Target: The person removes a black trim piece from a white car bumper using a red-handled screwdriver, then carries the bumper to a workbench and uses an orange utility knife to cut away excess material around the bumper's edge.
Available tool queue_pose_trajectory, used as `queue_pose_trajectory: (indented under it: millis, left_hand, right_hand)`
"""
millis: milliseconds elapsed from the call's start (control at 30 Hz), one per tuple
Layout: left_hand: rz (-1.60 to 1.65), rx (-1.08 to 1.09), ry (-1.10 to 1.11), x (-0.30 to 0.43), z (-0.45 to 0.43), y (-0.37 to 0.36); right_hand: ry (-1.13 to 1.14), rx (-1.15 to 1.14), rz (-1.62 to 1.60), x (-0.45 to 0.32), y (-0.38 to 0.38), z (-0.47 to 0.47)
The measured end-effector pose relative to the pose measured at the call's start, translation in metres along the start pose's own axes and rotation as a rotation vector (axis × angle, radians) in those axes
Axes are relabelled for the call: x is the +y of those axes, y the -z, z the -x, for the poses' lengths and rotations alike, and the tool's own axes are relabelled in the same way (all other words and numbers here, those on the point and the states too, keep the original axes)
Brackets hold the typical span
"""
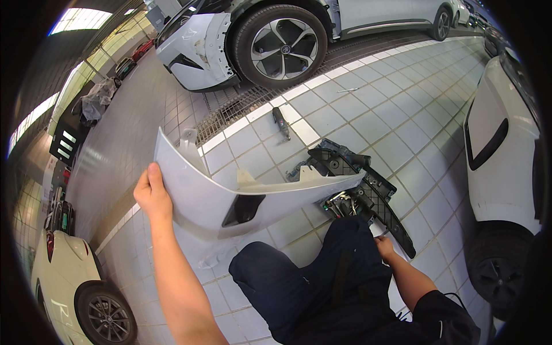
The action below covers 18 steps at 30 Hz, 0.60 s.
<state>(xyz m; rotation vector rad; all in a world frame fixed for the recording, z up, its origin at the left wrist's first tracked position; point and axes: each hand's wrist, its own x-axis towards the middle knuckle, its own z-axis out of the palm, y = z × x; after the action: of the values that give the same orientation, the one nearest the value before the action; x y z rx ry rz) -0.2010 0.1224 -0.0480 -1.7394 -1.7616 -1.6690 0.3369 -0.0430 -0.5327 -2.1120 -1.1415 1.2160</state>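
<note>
A white painted car fender panel (198,189) with a black vent insert (244,209) lies across the view in front of my knees. My left hand (154,192) holds its left edge, fingers wrapped over the rim. To the right, beside my knee, my right hand (384,249) is low near a pale surface, partly hidden by my trouser leg; what it grips cannot be told. Between the panel's right end and that hand, black plastic car parts (384,207) lie on the tiles, with a tray of hand tools (343,203) beside them.
A cordless power tool (281,123) and a slim metal tool (348,90) lie on the tiled floor. Ahead stands a white car (194,47) with its front corner exposed, beside a floor grating (241,105). Other white cars stand at right (496,185) and lower left (69,271).
</note>
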Motion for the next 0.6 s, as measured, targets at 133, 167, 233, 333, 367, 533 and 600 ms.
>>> queue_pose_trajectory:
  millis: [133,167,233,333,367,533,600]
  left_hand:
    - [0.002,-0.008,0.000,0.002,0.024,0.020]
    - [0.017,0.001,0.011,0.002,0.030,0.025]
    - [0.043,-0.013,-0.022,0.004,0.040,0.033]
    - [0.064,-0.015,-0.067,0.008,0.048,0.038]
    - [0.075,-0.007,-0.081,0.009,0.049,0.039]
    - [0.074,-0.013,-0.064,0.012,0.055,0.045]
    - [0.143,-0.022,-0.014,0.007,0.054,0.047]
  right_hand:
    - [-0.031,-0.008,-0.013,-0.008,0.002,0.005]
    - [-0.040,-0.001,0.000,-0.009,0.002,0.006]
    - [-0.054,-0.011,-0.004,-0.010,0.000,0.006]
    - [-0.007,-0.015,0.051,-0.011,-0.006,0.002]
    - [-0.002,-0.015,0.058,-0.011,-0.008,0.001]
    - [0.007,-0.025,0.146,-0.017,-0.016,0.002]
    - [-0.004,-0.043,0.162,-0.020,-0.017,0.005]
